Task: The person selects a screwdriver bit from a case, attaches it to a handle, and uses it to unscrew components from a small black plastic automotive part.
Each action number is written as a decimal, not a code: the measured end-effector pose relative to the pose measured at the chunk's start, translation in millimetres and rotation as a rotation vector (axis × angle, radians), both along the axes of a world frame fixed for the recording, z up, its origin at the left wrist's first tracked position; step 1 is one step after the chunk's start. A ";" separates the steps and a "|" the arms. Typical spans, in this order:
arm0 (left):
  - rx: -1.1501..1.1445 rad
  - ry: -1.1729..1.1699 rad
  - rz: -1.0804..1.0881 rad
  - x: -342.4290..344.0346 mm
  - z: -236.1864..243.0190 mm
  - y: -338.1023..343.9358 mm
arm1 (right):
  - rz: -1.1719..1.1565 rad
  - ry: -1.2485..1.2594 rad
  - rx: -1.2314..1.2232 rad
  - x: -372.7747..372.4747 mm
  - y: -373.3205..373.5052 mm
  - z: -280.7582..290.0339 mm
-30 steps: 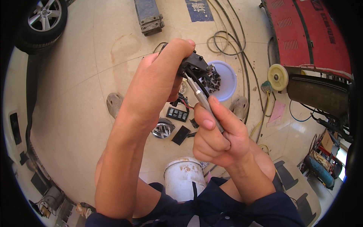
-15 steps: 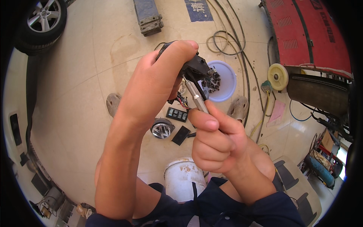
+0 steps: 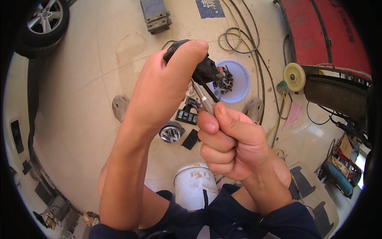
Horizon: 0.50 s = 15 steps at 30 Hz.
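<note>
My left hand (image 3: 157,93) is closed around a black plastic part (image 3: 205,71), thumb over its top, holding it up above the floor. In my right hand (image 3: 238,145), thumb and forefinger pinch a silver screwdriver (image 3: 204,99) with a faceted handle. The screwdriver slants up to the underside of the black part. Its tip is hard to make out beside my left fingers. Behind the black part, a pale blue basin (image 3: 243,81) on the floor holds several small dark pieces (image 3: 225,84).
Below my hands lie a slotted black panel (image 3: 186,116), a round chrome emblem (image 3: 171,134) and a flat black piece (image 3: 191,139). A white bucket (image 3: 195,185) stands near me. Hoses (image 3: 259,61) cross the floor beside a red cabinet (image 3: 306,32). A wheel (image 3: 45,22) is far left.
My right fingers have shifted round the screwdriver handle, and the hand has turned a little. The black part has tilted slightly in my left hand.
</note>
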State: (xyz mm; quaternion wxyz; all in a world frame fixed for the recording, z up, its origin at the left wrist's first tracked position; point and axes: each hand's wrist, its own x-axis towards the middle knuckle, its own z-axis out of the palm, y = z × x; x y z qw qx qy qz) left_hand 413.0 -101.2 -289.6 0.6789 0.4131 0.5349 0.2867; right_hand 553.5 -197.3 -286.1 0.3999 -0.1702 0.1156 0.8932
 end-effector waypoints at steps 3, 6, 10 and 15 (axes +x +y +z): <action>0.002 0.030 0.030 1.1 -3.5 -1.6 | 0.006 -0.078 -0.021 -1.1 0.9 3.3; -0.081 0.011 0.057 3.2 -4.9 -2.7 | -0.009 -0.131 -0.028 -2.6 1.7 3.4; -0.114 0.001 0.091 3.8 -14.5 -4.3 | -0.021 -0.203 -0.012 -2.4 3.5 2.9; -0.125 -0.018 0.175 6.6 -16.4 -6.6 | -0.020 -0.301 0.003 -3.5 5.7 4.1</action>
